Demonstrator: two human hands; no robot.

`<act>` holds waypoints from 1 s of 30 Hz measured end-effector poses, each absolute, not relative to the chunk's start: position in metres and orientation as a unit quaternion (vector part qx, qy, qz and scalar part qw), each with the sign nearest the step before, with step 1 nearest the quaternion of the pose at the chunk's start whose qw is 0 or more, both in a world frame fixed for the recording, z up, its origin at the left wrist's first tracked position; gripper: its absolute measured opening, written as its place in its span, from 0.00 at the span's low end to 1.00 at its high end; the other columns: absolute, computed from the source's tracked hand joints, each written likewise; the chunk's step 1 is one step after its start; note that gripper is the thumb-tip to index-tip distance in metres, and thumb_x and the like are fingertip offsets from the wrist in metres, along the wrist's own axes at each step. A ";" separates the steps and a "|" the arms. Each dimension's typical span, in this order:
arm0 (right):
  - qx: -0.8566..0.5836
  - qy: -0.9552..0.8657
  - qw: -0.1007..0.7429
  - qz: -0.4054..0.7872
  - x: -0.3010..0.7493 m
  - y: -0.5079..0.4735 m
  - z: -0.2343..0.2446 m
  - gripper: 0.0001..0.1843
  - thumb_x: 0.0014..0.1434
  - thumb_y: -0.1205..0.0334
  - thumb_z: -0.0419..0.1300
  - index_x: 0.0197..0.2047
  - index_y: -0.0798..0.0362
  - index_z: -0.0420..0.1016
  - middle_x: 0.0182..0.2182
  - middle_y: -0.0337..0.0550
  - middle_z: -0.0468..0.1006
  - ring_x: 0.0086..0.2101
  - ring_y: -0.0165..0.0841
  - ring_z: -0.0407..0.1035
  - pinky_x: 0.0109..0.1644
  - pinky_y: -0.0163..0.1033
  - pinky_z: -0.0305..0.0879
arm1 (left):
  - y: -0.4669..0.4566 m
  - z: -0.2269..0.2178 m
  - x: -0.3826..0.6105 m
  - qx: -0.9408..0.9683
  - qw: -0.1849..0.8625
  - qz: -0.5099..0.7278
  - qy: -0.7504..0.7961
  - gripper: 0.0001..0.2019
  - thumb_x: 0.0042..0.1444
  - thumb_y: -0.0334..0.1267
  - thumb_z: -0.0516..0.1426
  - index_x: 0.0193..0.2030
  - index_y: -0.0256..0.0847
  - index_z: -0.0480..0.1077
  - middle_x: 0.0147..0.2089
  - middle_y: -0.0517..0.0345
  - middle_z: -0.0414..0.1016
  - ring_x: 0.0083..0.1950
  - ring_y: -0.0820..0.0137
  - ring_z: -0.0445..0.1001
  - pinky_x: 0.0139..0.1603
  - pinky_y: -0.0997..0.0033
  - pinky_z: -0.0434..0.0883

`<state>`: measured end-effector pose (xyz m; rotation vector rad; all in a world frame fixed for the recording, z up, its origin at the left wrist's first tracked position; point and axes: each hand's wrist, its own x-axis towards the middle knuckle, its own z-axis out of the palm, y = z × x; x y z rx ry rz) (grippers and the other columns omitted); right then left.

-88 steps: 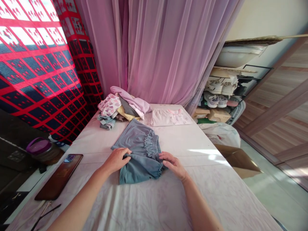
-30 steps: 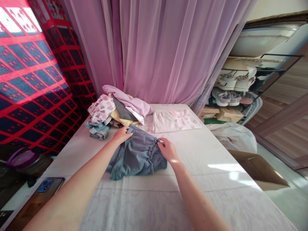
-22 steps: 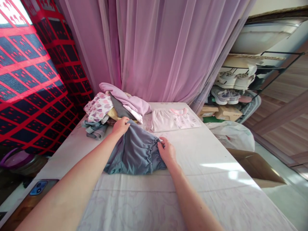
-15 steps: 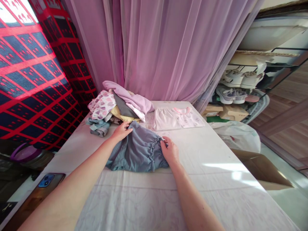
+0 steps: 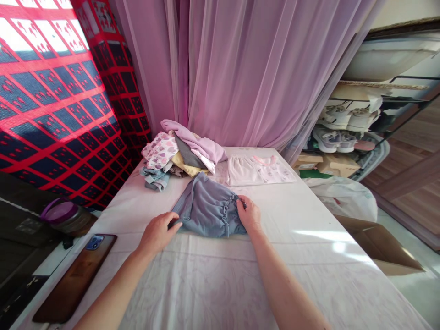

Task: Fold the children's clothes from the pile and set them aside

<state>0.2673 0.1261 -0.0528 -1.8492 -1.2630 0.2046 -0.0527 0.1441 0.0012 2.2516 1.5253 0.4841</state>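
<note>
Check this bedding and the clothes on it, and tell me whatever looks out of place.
The blue-grey ruffled garment lies bunched and askew, unlike the neatly flat folded white-and-pink garment behind it. The heap of clothes beside that is also jumbled and unfolded. No spill shows.
</note>
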 end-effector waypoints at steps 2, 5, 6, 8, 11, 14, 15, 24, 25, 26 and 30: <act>-0.741 -0.510 0.431 0.074 0.268 0.126 -0.054 0.17 0.59 0.55 0.51 0.43 0.51 0.78 0.39 0.46 0.82 0.41 0.39 0.75 0.48 0.43 0.68 | 0.145 0.001 -0.052 0.772 0.192 0.162 0.585 0.10 0.58 0.46 0.51 0.34 0.46 0.69 0.33 0.59 0.78 0.36 0.66 0.75 0.36 0.69 0.64; -0.741 -0.510 0.431 0.065 0.269 0.127 -0.056 0.17 0.59 0.54 0.51 0.43 0.50 0.78 0.38 0.46 0.83 0.41 0.39 0.75 0.48 0.43 0.69 | 0.145 0.005 -0.051 0.748 0.186 0.140 0.622 0.14 0.61 0.48 0.48 0.30 0.46 0.67 0.26 0.62 0.75 0.30 0.67 0.72 0.30 0.71 0.58; -0.742 -0.508 0.433 0.064 0.269 0.128 -0.056 0.17 0.58 0.54 0.51 0.42 0.50 0.78 0.38 0.45 0.83 0.41 0.39 0.75 0.47 0.43 0.69 | 0.144 0.006 -0.051 0.744 0.180 0.134 0.629 0.14 0.61 0.48 0.47 0.30 0.46 0.67 0.25 0.62 0.74 0.29 0.67 0.72 0.29 0.71 0.57; -0.744 -0.500 0.438 0.066 0.270 0.129 -0.057 0.17 0.57 0.54 0.52 0.43 0.50 0.78 0.38 0.46 0.83 0.41 0.39 0.75 0.47 0.44 0.69 | 0.144 0.006 -0.052 0.734 0.168 0.131 0.644 0.14 0.61 0.48 0.47 0.31 0.46 0.68 0.26 0.61 0.75 0.31 0.66 0.74 0.29 0.71 0.57; -0.747 -0.479 0.453 0.077 0.272 0.130 -0.055 0.19 0.55 0.53 0.53 0.44 0.52 0.78 0.38 0.48 0.82 0.40 0.39 0.75 0.47 0.44 0.69 | 0.145 0.003 -0.057 0.709 0.175 0.156 0.665 0.13 0.60 0.46 0.49 0.42 0.47 0.71 0.30 0.60 0.79 0.35 0.64 0.77 0.31 0.71 0.62; -0.746 -0.444 0.484 0.108 0.275 0.128 -0.053 0.23 0.55 0.48 0.53 0.45 0.55 0.77 0.38 0.50 0.82 0.35 0.38 0.75 0.45 0.44 0.69 | 0.144 -0.003 -0.063 0.697 0.206 0.189 0.660 0.20 0.61 0.46 0.48 0.56 0.44 0.68 0.30 0.59 0.80 0.38 0.62 0.79 0.36 0.68 0.67; -0.743 -0.433 0.496 0.120 0.276 0.126 -0.053 0.24 0.55 0.47 0.53 0.45 0.55 0.77 0.37 0.50 0.82 0.34 0.38 0.75 0.44 0.44 0.69 | 0.143 -0.005 -0.064 0.700 0.215 0.201 0.651 0.22 0.61 0.47 0.47 0.59 0.43 0.66 0.31 0.58 0.80 0.39 0.62 0.79 0.38 0.67 0.68; -0.696 -0.432 0.558 0.131 0.268 0.089 -0.063 0.24 0.55 0.46 0.56 0.47 0.54 0.75 0.44 0.54 0.78 0.41 0.40 0.74 0.45 0.46 0.71 | 0.121 -0.032 -0.069 0.796 0.147 0.282 0.515 0.37 0.50 0.40 0.60 0.68 0.45 0.57 0.41 0.55 0.79 0.46 0.61 0.76 0.54 0.58 0.68; -0.693 -0.446 0.555 0.117 0.267 0.085 -0.063 0.24 0.55 0.47 0.56 0.47 0.54 0.75 0.46 0.55 0.77 0.44 0.41 0.73 0.47 0.47 0.71 | 0.120 -0.033 -0.069 0.800 0.127 0.285 0.512 0.36 0.51 0.39 0.60 0.68 0.45 0.57 0.40 0.55 0.79 0.46 0.60 0.76 0.54 0.57 0.67; -0.690 -0.461 0.549 0.101 0.265 0.081 -0.062 0.23 0.55 0.48 0.56 0.48 0.54 0.74 0.49 0.56 0.76 0.47 0.42 0.72 0.49 0.48 0.70 | 0.119 -0.033 -0.069 0.804 0.109 0.285 0.510 0.35 0.52 0.37 0.60 0.68 0.46 0.57 0.40 0.55 0.78 0.46 0.60 0.75 0.55 0.56 0.66; -0.680 -0.513 0.523 0.028 0.258 0.066 -0.055 0.16 0.58 0.54 0.56 0.45 0.52 0.75 0.52 0.56 0.74 0.51 0.43 0.70 0.55 0.52 0.67 | 0.117 -0.028 -0.069 0.814 0.066 0.280 0.505 0.32 0.54 0.36 0.58 0.67 0.45 0.59 0.39 0.55 0.78 0.47 0.58 0.74 0.57 0.55 0.63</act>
